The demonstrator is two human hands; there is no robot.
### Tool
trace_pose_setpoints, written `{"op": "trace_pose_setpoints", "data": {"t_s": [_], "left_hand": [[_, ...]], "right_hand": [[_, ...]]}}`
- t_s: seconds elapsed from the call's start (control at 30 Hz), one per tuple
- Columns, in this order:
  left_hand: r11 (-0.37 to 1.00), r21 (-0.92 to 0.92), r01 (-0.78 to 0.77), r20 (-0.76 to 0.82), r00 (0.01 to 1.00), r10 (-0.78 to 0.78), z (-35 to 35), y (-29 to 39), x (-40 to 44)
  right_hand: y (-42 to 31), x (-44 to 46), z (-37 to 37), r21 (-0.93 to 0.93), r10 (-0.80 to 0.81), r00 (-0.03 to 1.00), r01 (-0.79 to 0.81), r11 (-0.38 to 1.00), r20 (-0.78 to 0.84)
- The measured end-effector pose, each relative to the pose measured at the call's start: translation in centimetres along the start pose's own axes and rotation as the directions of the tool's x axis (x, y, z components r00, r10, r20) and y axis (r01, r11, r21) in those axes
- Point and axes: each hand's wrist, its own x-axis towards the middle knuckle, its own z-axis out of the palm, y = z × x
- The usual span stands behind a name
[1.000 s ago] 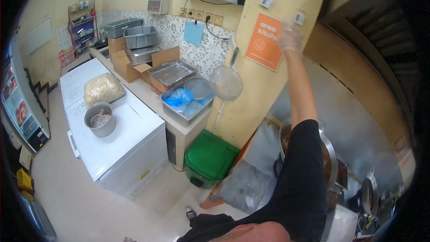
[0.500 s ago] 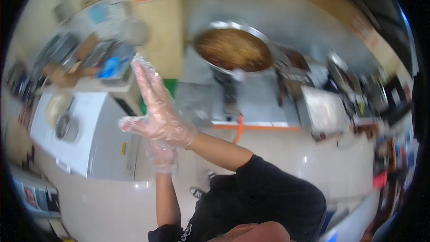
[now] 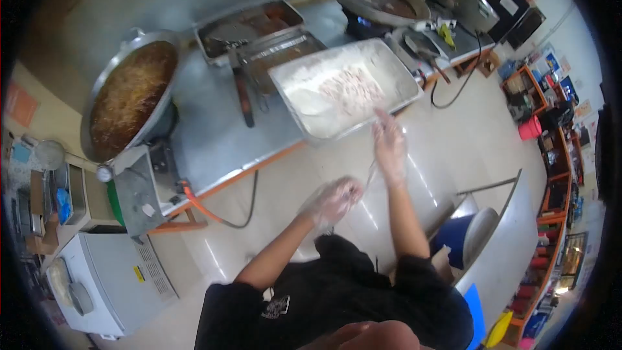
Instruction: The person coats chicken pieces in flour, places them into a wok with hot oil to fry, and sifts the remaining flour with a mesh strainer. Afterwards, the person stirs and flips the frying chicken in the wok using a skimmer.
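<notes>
My left hand [image 3: 334,202], in a clear plastic glove, is in front of my chest with its fingers curled in; what they hold, if anything, is too small to name. My right hand [image 3: 391,149], gloved too, is raised just off the near edge of a metal tray [image 3: 298,116], its fingers stretched towards the tray. White powder [image 3: 324,100] with pale strips or lumps in it lies in the tray. Behind the tray's left side is a wire-topped pan [image 3: 282,55]. Between the tray and the big wok, a dark-handled tool [image 3: 243,100] rests on the metal counter [image 3: 207,133].
A large wok [image 3: 133,97] of bubbling brown oil stands at the left, and a second wok [image 3: 376,0] at the back over a blue flame. An orange hose [image 3: 207,207] hangs below the counter. A white freezer [image 3: 116,279] is lower left, a blue container [image 3: 453,240] lower right.
The view has swung right, from the freezer and wall to the counter and tray. My right hand has come down from beside the orange poster; my hands, overlapping half a second ago, are apart.
</notes>
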Motion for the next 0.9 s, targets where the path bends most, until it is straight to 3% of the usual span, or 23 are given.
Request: {"op": "trace_pose_setpoints", "data": {"t_s": [0.07,0.13,0.2,0.27,0.3,0.37,0.43,0.53,0.63,0.67,0.73,0.77,0.8,0.83,0.9], "left_hand": [[0.956,-0.281,0.082,-0.021,0.996,-0.092,2.4,-0.3,6.6],[0.869,-0.481,0.111,-0.058,0.986,-0.158,3.1,-2.7,13.1],[0.877,-0.461,0.133,-0.035,0.985,-0.168,1.1,-8.4,19.3],[0.944,-0.043,0.327,-0.126,0.936,-0.33,-1.4,-9.7,24.1],[0.797,0.352,0.491,-0.279,0.868,-0.411,-2.8,-9.1,26.2],[0.684,0.558,0.47,-0.321,0.882,-0.344,-4.7,-12.2,30.0],[0.531,0.719,0.448,-0.356,0.894,-0.272,-6.5,-16.9,33.7],[0.379,0.801,0.463,-0.407,0.886,-0.222,-8.3,-22.8,36.2],[0.499,0.641,0.583,-0.544,0.804,-0.24,-9.7,-24.7,36.2],[0.531,0.583,0.616,-0.585,0.771,-0.252,-10.5,-22.9,36.6],[0.583,0.46,0.67,-0.647,0.702,-0.298,-11.2,-17.2,36.5],[0.607,0.397,0.688,-0.681,0.664,-0.307,-12.0,-14.6,36.9],[0.631,0.327,0.704,-0.714,0.621,-0.322,-12.4,-13.2,36.8],[0.603,0.48,0.637,-0.694,0.697,-0.183,-12.6,-12.8,36.2],[0.672,0.525,0.522,-0.641,0.762,-0.092,-11.3,-10.4,36.3]], "right_hand": [[8.0,3.9,-1.5,0.046,0.148,0.979,-0.156,0.987,0.139],[14.3,9.2,-1.3,0.004,0.089,0.965,-0.093,0.996,0.245],[19.0,13.5,0.4,-0.09,-0.114,0.937,0.152,0.984,0.331],[23.6,17.5,4.8,-0.119,-0.151,0.866,0.233,0.965,0.477],[25.2,19.3,6.6,-0.126,-0.166,0.822,0.276,0.953,0.545],[26.5,22.0,10.2,-0.129,-0.308,0.665,0.522,0.843,0.681],[29.1,24.4,14.8,-0.034,-0.4,0.527,0.635,0.772,0.75],[36.1,25.8,22.6,0.062,-0.468,0.488,0.641,0.765,0.736],[39.1,27.3,23.5,-0.087,-0.412,0.511,0.7,0.709,0.754],[40.9,28.9,23.3,-0.2,-0.455,0.444,0.85,0.488,0.772],[41.6,29.1,21.9,-0.238,-0.383,0.505,0.791,0.563,0.774],[38.8,30.0,19.6,-0.166,-0.256,0.6,0.557,0.814,0.757],[35.6,30.6,16.9,-0.084,-0.102,0.64,0.254,0.964,0.762],[32.1,31.1,14.8,-0.013,-0.128,0.632,0.213,0.977,0.764],[26.0,31.5,11.6,0.136,-0.189,0.598,0.132,0.982,0.779]]}}
